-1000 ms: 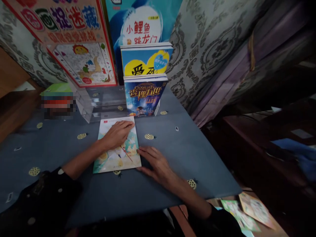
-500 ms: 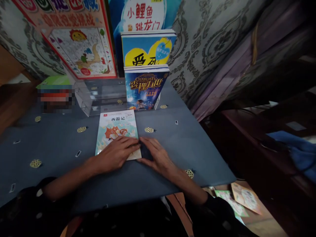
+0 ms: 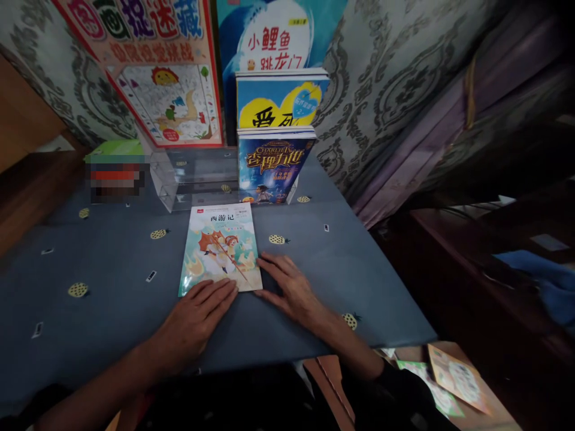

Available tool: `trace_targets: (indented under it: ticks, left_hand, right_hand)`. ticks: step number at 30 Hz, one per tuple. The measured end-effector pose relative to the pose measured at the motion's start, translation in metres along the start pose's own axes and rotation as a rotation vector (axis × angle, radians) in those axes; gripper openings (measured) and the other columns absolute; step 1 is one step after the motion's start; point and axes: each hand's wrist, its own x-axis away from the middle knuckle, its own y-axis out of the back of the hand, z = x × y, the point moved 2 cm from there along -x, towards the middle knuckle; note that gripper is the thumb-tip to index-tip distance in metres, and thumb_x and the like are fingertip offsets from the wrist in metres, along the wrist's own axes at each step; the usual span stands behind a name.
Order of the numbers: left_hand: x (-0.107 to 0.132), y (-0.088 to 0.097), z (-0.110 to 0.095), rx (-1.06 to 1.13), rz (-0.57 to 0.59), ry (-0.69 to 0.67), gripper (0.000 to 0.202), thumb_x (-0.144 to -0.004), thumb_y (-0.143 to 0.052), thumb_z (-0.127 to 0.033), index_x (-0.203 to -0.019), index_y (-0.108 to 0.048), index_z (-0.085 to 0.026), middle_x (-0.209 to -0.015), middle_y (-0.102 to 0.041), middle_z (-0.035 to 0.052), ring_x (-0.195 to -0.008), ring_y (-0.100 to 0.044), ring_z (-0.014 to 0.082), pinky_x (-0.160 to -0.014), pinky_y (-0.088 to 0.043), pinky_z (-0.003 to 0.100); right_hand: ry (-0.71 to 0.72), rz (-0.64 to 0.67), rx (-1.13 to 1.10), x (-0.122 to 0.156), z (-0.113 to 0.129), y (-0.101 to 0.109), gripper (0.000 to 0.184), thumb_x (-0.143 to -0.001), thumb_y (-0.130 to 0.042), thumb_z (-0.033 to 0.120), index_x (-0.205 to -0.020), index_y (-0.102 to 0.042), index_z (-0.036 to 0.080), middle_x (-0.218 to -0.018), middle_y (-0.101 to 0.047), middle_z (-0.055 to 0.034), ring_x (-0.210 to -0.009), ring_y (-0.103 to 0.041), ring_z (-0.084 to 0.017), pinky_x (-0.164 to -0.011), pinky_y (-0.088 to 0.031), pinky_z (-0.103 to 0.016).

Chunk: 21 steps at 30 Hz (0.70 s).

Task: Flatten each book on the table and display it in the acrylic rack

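Note:
A thin picture book [image 3: 221, 248] with a pale cover and a red-clad figure lies flat on the blue-grey table [image 3: 112, 281]. My left hand [image 3: 194, 319] rests flat on the cloth just below the book's near edge, fingers stretched out, fingertips at that edge. My right hand [image 3: 290, 288] lies flat beside the book's lower right corner, fingers spread and touching its side. Neither hand holds anything.
A clear acrylic stand [image 3: 188, 179] at the back holds a dark blue book [image 3: 273, 166] with a yellow-and-blue book [image 3: 279, 100] behind it. Large posters [image 3: 157, 72] lean on the wall. A green box [image 3: 114, 157] sits back left. Booklets [image 3: 449, 377] lie on the floor, right.
My left hand has slid back off the book's cover toward me, uncovering the whole cover. My right hand has stayed by the book's right edge.

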Motion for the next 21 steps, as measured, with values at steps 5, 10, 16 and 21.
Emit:
trace_targets:
  ticks: [5, 10, 16, 21]
  left_hand:
    - [0.033, 0.008, 0.008, -0.096, -0.089, 0.112, 0.072, -0.083, -0.035, 0.002, -0.153, -0.029, -0.011, -0.138, -0.059, 0.0133, -0.128, -0.053, 0.0251, -0.103, -0.045, 0.04]
    - [0.051, 0.012, 0.011, -0.162, -0.171, 0.209, 0.059, -0.088, -0.035, -0.002, -0.145, -0.044, -0.013, -0.132, -0.063, 0.0123, -0.12, -0.058, 0.0244, -0.098, -0.048, 0.038]
    - [0.05, 0.01, 0.01, -0.192, -0.257, 0.215, 0.04, -0.095, -0.035, -0.01, -0.123, -0.063, -0.01, -0.114, -0.07, 0.0138, -0.109, -0.063, 0.024, -0.093, -0.049, 0.037]
    - [0.05, 0.009, 0.013, -0.198, -0.295, 0.211, 0.046, -0.09, -0.037, -0.002, -0.126, -0.063, -0.016, -0.112, -0.072, 0.0094, -0.104, -0.065, 0.0206, -0.091, -0.049, 0.033]
  right_hand:
    - [0.079, 0.031, 0.03, -0.005, 0.016, 0.008, 0.047, -0.091, -0.062, 0.036, -0.132, -0.056, 0.014, -0.139, -0.055, -0.0173, -0.132, -0.047, -0.032, -0.107, -0.044, -0.054]
    - [0.249, 0.318, -0.079, -0.029, 0.061, 0.002, 0.055, -0.096, -0.056, 0.041, -0.141, -0.047, 0.01, -0.149, -0.047, -0.0165, -0.145, -0.032, -0.025, -0.121, -0.027, -0.046]
    - [0.342, 0.514, -0.12, -0.071, 0.092, -0.028, 0.08, -0.096, -0.048, 0.057, -0.149, -0.031, -0.001, -0.156, -0.034, -0.0232, -0.149, -0.023, -0.026, -0.124, -0.016, -0.038]
    - [0.364, 0.497, -0.048, -0.113, 0.075, -0.048, 0.069, -0.1, -0.043, 0.052, -0.15, -0.034, 0.005, -0.158, -0.033, -0.0179, -0.149, -0.022, -0.022, -0.123, -0.018, -0.036]
